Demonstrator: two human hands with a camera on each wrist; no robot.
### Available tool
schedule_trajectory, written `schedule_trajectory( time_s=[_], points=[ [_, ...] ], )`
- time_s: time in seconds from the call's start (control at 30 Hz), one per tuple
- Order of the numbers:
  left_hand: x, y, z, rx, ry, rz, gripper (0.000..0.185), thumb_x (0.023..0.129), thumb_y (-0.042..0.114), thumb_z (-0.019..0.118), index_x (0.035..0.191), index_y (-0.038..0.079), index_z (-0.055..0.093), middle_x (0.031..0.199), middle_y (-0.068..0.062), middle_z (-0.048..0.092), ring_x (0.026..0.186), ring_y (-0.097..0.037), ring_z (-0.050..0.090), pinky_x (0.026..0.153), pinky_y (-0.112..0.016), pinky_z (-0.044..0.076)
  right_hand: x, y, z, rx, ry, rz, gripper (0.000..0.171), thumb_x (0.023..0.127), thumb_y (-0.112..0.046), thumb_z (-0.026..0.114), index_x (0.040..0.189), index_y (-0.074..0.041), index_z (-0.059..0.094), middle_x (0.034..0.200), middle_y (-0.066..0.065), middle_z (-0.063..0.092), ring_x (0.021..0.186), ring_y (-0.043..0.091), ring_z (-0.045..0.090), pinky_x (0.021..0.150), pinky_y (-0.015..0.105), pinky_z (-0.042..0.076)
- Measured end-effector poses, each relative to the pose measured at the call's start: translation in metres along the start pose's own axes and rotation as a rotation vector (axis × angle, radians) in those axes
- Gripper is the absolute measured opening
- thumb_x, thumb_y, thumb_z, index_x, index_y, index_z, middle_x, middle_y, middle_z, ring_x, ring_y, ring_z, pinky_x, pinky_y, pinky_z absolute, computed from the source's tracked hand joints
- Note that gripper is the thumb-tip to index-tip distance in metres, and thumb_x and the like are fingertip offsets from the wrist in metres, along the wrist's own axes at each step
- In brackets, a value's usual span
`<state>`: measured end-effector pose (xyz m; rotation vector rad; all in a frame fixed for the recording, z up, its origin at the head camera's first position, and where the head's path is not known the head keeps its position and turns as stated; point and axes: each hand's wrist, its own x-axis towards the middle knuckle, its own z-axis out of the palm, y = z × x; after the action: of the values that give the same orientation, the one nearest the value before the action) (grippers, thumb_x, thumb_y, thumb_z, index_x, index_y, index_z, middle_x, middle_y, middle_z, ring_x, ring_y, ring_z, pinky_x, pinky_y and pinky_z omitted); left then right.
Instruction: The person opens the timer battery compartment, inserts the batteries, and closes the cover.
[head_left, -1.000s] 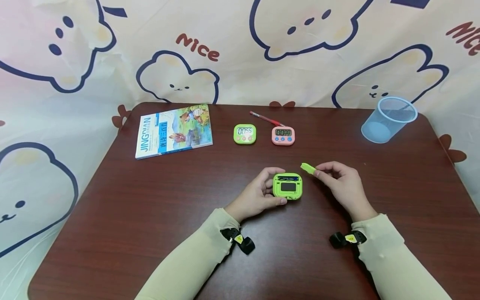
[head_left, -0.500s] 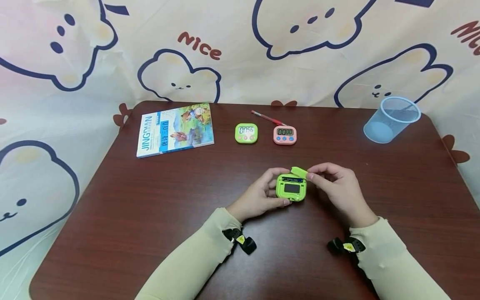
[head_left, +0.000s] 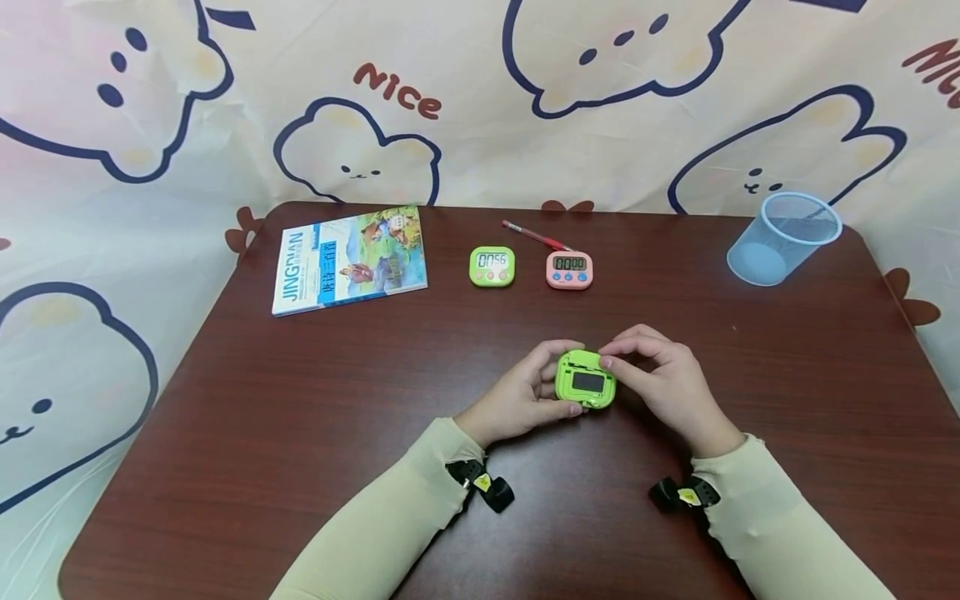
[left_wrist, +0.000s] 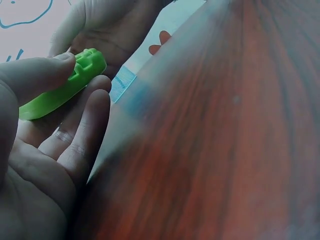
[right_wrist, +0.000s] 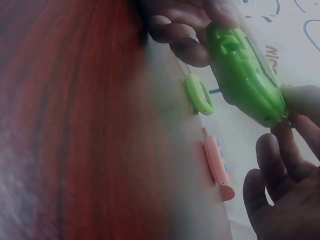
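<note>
My left hand (head_left: 525, 390) grips a green digital timer (head_left: 588, 383) by its edges, back side up, with a dark rectangle showing on that back. The green battery cover (head_left: 582, 360) lies over the slot along the timer's far side. At the far right corner, my right hand (head_left: 667, 379) pinches the cover's end between thumb and fingers. The right wrist view has the timer (right_wrist: 245, 75) edge-on between both hands. From the left wrist, the green timer (left_wrist: 55, 97) appears under the left thumb; its far part is hidden.
Beyond the hands stand a second green timer (head_left: 492, 267) and a pink timer (head_left: 569, 271), with a red pen (head_left: 536, 236) behind. A book (head_left: 348, 262) lies back left; a tilted blue cup (head_left: 780, 242) is at back right on the brown table (head_left: 300, 433).
My right hand has brought the battery cover leftward and down onto the timer's back, over the battery slot. The left hand has kept its grip, shifting slightly right.
</note>
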<state>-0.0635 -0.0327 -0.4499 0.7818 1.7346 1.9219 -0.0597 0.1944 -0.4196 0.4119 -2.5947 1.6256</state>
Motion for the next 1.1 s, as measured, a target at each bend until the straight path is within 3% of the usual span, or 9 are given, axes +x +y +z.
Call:
schedule_trajectory(
  time_s=[0.17,0.37,0.6,0.8,0.97,1.1],
  points=[
    [0.0,0.0,0.0,-0.047,-0.006,-0.029,0.076,0.09,-0.015,0.064,0.153,0.001,0.025,0.133,-0.029,0.058,0.099,-0.02,0.069,0.085,-0.036,0.06,-0.001,0.002,0.005,0.025,0.017,-0.016,0.007,0.092,-0.01,0.074,0.099,-0.011,0.076,0.101,0.001,0.066,0.092,0.011,0.059,0.075,0.018,0.049],
    [-0.001,0.001,0.001,-0.106,0.012,-0.086,0.071,0.093,-0.015,0.059,0.153,0.004,0.026,0.13,-0.03,0.058,0.09,-0.021,0.07,0.074,-0.033,0.061,-0.002,0.003,0.006,0.082,-0.006,0.066,0.017,0.093,-0.011,0.073,0.109,-0.004,0.072,0.1,0.006,0.069,0.083,0.009,0.062,0.068,0.017,0.052],
    [-0.002,0.002,0.003,-0.126,0.062,-0.103,0.045,0.108,0.013,0.047,0.149,0.003,0.032,0.127,-0.032,0.059,0.087,-0.034,0.072,0.068,-0.045,0.063,-0.002,-0.001,0.008,0.127,-0.021,0.031,0.013,0.089,-0.009,0.077,0.102,-0.008,0.077,0.101,0.006,0.07,0.092,0.011,0.064,0.073,0.018,0.053],
    [-0.002,0.003,0.004,-0.13,0.127,-0.11,0.042,0.111,0.027,0.037,0.145,0.004,0.046,0.117,-0.033,0.062,0.082,-0.04,0.072,0.064,-0.051,0.062,-0.004,-0.001,0.016,0.17,0.019,0.011,0.014,0.09,-0.007,0.076,0.104,-0.006,0.076,0.102,0.007,0.07,0.093,0.011,0.064,0.075,0.018,0.053],
    [-0.001,0.002,0.003,-0.16,0.159,-0.11,0.038,0.11,0.027,0.04,0.142,0.009,0.05,0.113,-0.029,0.064,0.081,-0.04,0.072,0.063,-0.051,0.062,-0.008,0.001,0.027,0.264,0.09,0.117,0.022,0.096,-0.013,0.07,0.112,0.002,0.071,0.101,0.004,0.07,0.085,0.01,0.062,0.07,0.019,0.053],
    [-0.001,0.001,0.003,-0.176,0.182,-0.122,0.039,0.11,0.027,0.041,0.143,0.007,0.05,0.11,-0.025,0.065,0.079,-0.034,0.073,0.061,-0.049,0.062,-0.009,0.002,0.035,0.355,0.069,0.249,0.032,0.103,-0.022,0.06,0.114,0.007,0.067,0.098,-0.001,0.069,0.079,0.009,0.064,0.067,0.024,0.058]
  ],
)
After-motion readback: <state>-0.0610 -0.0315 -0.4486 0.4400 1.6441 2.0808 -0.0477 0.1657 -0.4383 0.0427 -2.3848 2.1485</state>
